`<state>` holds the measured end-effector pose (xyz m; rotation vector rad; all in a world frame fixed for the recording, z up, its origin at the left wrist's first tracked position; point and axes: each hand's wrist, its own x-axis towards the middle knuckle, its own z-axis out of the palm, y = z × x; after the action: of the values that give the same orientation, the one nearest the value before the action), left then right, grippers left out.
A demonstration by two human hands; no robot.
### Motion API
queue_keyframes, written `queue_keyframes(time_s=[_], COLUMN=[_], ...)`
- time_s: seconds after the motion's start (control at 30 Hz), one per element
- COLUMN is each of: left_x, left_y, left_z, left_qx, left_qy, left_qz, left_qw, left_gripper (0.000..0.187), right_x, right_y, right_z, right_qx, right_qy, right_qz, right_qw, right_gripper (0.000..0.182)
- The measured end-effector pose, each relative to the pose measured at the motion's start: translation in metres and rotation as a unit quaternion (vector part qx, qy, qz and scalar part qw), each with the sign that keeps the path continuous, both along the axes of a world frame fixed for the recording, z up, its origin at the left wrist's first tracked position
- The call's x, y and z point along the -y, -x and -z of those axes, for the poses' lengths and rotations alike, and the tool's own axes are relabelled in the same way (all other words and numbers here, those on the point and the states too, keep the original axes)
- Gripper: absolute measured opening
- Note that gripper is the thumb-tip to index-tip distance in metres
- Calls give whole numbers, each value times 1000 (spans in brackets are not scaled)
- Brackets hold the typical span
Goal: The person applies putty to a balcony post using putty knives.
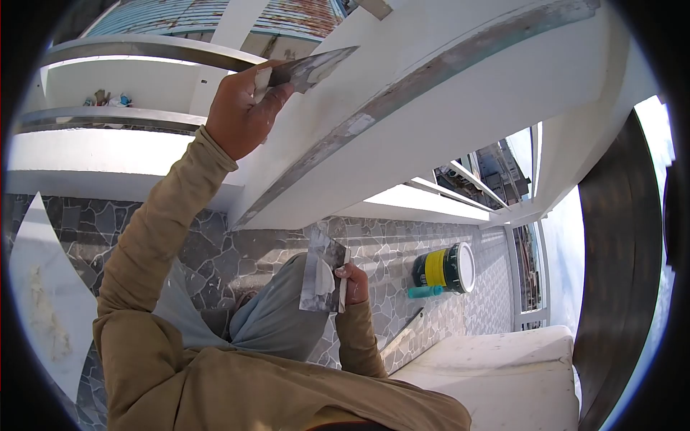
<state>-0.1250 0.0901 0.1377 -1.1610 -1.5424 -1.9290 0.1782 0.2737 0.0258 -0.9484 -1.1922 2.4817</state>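
My left hand is raised beside a white pillar and closed around the handle of a putty knife. White filler clings to that metal blade, which points toward the pillar face. Lower down, near my knee, my right hand grips a second, wide putty knife with a lump of white filler on its blade. Along the edge of the white pillar runs a rough grey, patchy strip. Whether either blade touches the pillar cannot be made out; the left one appears close to it.
A dark green bucket with a yellow label and a teal object sit on the stone-patterned floor. At left is a white board smeared with filler. Metal railings run behind my left hand. A whitish block-like surface stands lower right.
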Motion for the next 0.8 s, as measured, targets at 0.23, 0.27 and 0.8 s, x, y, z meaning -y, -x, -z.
queue_keyframes(time_s=[0.23, 0.27, 0.8], left_x=[-7, -11, -20], left_y=[-21, -22, -92], left_z=[-23, -22, -25], left_qx=[89, 67, -55], left_qy=[76, 74, 70], left_qz=[12, -11, -114], left_qw=[993, 995, 990], left_gripper=[14, 14, 42], right_x=[12, 1, 7], right_y=[6, 0, 4], right_z=[-21, -5, -18], right_qx=[9, 8, -32], right_qy=[9, 8, 41], right_qz=[-5, -5, -65], right_qw=[1000, 1000, 997], right_gripper=[21, 21, 34])
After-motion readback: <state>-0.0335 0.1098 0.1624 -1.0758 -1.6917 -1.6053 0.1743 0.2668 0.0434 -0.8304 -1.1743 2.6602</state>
